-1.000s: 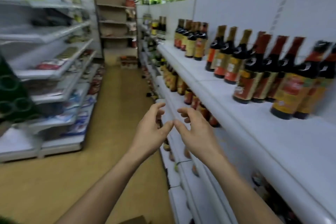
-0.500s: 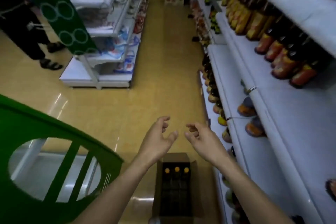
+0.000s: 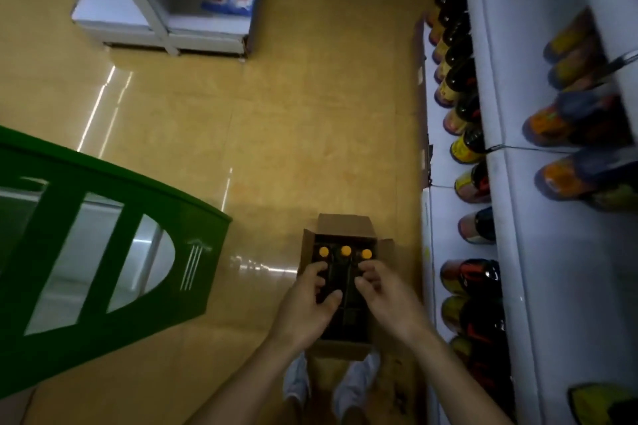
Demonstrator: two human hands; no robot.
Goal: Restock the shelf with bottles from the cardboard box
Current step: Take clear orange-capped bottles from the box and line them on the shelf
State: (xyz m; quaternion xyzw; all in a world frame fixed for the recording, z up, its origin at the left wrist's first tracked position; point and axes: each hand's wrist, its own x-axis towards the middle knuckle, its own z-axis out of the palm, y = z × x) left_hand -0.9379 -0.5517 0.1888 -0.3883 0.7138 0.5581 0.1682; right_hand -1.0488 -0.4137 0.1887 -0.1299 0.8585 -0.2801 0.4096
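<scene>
Open brown cardboard box (image 3: 340,225) on glossy yellow floor (image 3: 276,134); left hand (image 3: 307,309) and right hand (image 3: 388,300), grips apart, over dark orange-capped bottles (image 3: 345,251); white shelf (image 3: 538,252) beside.

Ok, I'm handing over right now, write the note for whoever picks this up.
Left hand: open, fingers curled, reaching into the box, holding nothing.
Right hand: the same, empty.
Cardboard box: on the floor by the person's feet, flaps open, three orange-capped bottles at its far end.
Shelf: to the right, already partly stocked.
Done: none lifted on this trip.
Left: grab bottles, place them on the shelf.
</scene>
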